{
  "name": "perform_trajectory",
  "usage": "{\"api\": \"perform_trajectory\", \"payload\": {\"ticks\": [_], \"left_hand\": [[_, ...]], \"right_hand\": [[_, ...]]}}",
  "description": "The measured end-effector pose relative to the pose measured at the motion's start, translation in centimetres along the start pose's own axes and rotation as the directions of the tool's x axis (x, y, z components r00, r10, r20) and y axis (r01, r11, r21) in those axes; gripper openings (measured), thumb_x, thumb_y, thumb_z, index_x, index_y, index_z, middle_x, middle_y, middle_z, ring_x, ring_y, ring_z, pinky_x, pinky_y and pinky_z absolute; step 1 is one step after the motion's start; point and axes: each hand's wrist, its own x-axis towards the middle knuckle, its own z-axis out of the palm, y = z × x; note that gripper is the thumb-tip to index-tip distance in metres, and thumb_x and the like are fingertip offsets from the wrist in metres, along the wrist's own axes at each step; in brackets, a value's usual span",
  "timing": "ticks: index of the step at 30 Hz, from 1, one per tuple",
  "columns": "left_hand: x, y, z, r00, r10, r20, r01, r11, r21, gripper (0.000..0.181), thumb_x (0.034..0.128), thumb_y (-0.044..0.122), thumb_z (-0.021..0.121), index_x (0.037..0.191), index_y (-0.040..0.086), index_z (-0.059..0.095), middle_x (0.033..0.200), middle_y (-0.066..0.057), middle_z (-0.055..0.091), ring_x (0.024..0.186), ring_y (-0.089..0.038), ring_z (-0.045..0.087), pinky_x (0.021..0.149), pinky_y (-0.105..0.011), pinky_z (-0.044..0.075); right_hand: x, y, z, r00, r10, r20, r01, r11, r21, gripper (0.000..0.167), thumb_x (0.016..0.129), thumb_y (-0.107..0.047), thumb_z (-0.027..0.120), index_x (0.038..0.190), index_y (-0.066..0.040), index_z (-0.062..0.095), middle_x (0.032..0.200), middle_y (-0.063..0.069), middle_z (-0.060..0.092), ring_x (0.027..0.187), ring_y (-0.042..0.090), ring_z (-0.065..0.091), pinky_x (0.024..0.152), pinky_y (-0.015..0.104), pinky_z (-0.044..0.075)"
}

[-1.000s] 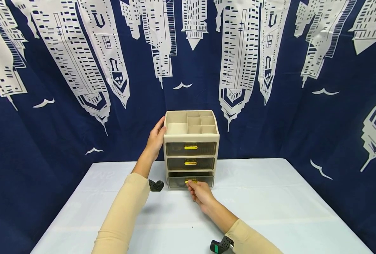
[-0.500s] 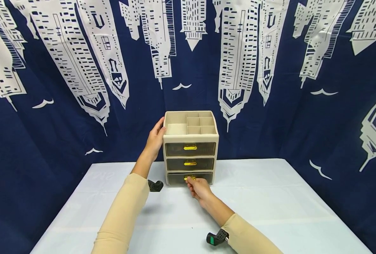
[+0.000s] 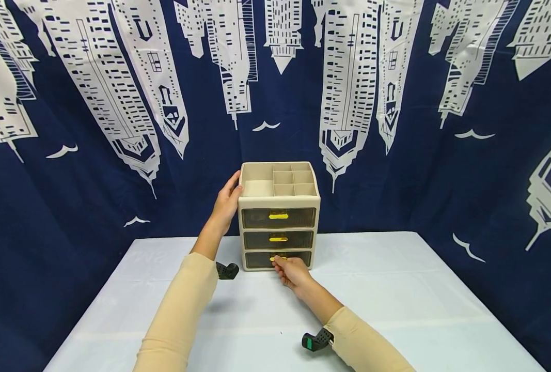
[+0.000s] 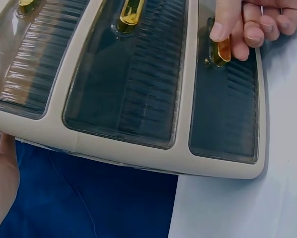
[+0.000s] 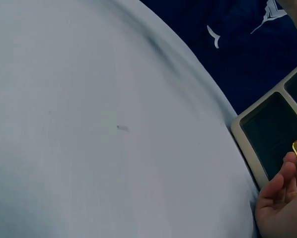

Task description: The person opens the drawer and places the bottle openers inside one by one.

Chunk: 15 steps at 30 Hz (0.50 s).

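A cream desktop drawer organizer (image 3: pixel 280 203) stands upright on the white table, with dark see-through drawer fronts and gold handles. My left hand (image 3: pixel 226 205) rests against its upper left side; in the left wrist view, part of that hand (image 4: pixel 1 181) shows beside the casing. Thumb and fingers of my right hand (image 3: pixel 295 274) pinch the gold handle (image 4: pixel 222 51) of the bottom drawer (image 3: pixel 255 260). That drawer sits flush with the frame. Above it, the middle drawer (image 3: pixel 256 240) and top drawer (image 3: pixel 255 218) are also closed.
The organizer's top has one large compartment (image 3: pixel 258 187) and several small ones. White cloth covers the table (image 3: pixel 373 289). Behind it hangs a navy curtain (image 3: pixel 284 139) printed with white buildings. Black wrist devices (image 3: pixel 316 340) are on both sleeves.
The bottom drawer, slightly pulled out a second ago, has slid back into the frame as my right hand moved forward with its handle. My left hand stays on the organizer's side.
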Motion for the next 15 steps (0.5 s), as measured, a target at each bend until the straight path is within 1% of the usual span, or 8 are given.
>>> {"api": "perform_trajectory", "payload": {"ticks": [3,6,8,10,12,13,14,15], "left_hand": [[0.0,0.5,-0.2,1.0,-0.024,-0.002,0.024,0.997,0.067,0.053,0.1116,0.013,0.045,0.163,0.013,0.033,0.167,-0.009,0.029,0.148,-0.027,0.035,0.118,-0.042,0.03],[0.0,1.4,-0.8,0.999,-0.047,0.007,0.045,0.983,0.176,0.055,0.1118,0.019,0.047,0.164,0.016,0.031,0.168,-0.007,0.027,0.148,-0.026,0.035,0.118,-0.044,0.03],[-0.2,2.1,-1.3,0.998,-0.057,0.017,0.051,0.971,0.232,0.057,0.1121,0.024,0.047,0.166,0.017,0.027,0.169,-0.006,0.024,0.149,-0.028,0.033,0.117,-0.047,0.031],[-0.5,2.7,-2.1,0.997,-0.068,0.038,0.053,0.953,0.299,0.06,0.1123,0.028,0.046,0.167,0.017,0.022,0.17,-0.007,0.021,0.15,-0.03,0.031,0.118,-0.05,0.029],[-1.2,3.1,-3.1,0.996,-0.065,0.058,0.036,0.91,0.412,0.063,0.1118,0.03,0.047,0.167,0.015,0.02,0.17,-0.01,0.018,0.152,-0.033,0.026,0.118,-0.054,0.027],[-1.7,3.2,-3.6,0.996,-0.057,0.07,0.015,0.873,0.487,0.065,0.1113,0.03,0.049,0.167,0.014,0.019,0.17,-0.013,0.018,0.152,-0.035,0.024,0.118,-0.057,0.025],[-2.2,3.4,-4.2,0.996,-0.05,0.08,-0.004,0.825,0.565,0.067,0.1106,0.031,0.05,0.167,0.014,0.019,0.17,-0.015,0.017,0.153,-0.037,0.022,0.118,-0.059,0.022],[-2.8,3.5,-4.8,0.995,-0.038,0.091,-0.029,0.764,0.644,0.07,0.1094,0.033,0.052,0.167,0.014,0.018,0.17,-0.017,0.015,0.153,-0.039,0.019,0.118,-0.063,0.02]], "right_hand": [[-0.2,-0.1,-0.3,1.0,-0.017,-0.013,0.016,0.998,-0.055,0.03,0.106,-0.024,0.062,0.1,0.005,0.068,0.071,-0.003,0.059,0.055,0.005,0.044,0.05,0.019,0.038],[-0.4,-0.8,-0.8,0.998,-0.053,-0.041,0.044,0.983,-0.179,0.032,0.106,-0.024,0.062,0.099,0.006,0.07,0.07,0.0,0.06,0.053,0.006,0.043,0.049,0.02,0.037],[-0.7,-1.6,-1.6,0.995,-0.087,-0.05,0.069,0.957,-0.283,0.03,0.105,-0.022,0.063,0.1,0.007,0.071,0.073,0.004,0.063,0.055,0.008,0.045,0.052,0.022,0.038],[-1.2,-2.5,-2.8,0.993,-0.113,-0.031,0.092,0.916,-0.39,0.028,0.105,-0.02,0.063,0.105,0.006,0.073,0.081,0.008,0.067,0.063,0.012,0.052,0.058,0.026,0.044],[-2.1,-3.8,-4.3,0.99,-0.14,0.017,0.13,0.861,-0.491,0.026,0.104,-0.019,0.063,0.112,0.003,0.074,0.093,0.011,0.07,0.075,0.019,0.059,0.066,0.032,0.049],[-2.5,-4.5,-5.2,0.985,-0.165,0.049,0.165,0.824,-0.542,0.026,0.104,-0.019,0.064,0.114,0.002,0.074,0.098,0.012,0.07,0.081,0.021,0.061,0.07,0.035,0.051],[-2.9,-5.2,-6.1,0.977,-0.194,0.085,0.206,0.776,-0.596,0.026,0.104,-0.019,0.064,0.116,0.001,0.074,0.102,0.011,0.071,0.086,0.023,0.063,0.074,0.038,0.052],[-3.3,-6.0,-7.0,0.965,-0.229,0.126,0.255,0.719,-0.647,0.025,0.104,-0.019,0.064,0.118,0.0,0.074,0.104,0.01,0.071,0.089,0.025,0.064,0.076,0.04,0.053]]}}
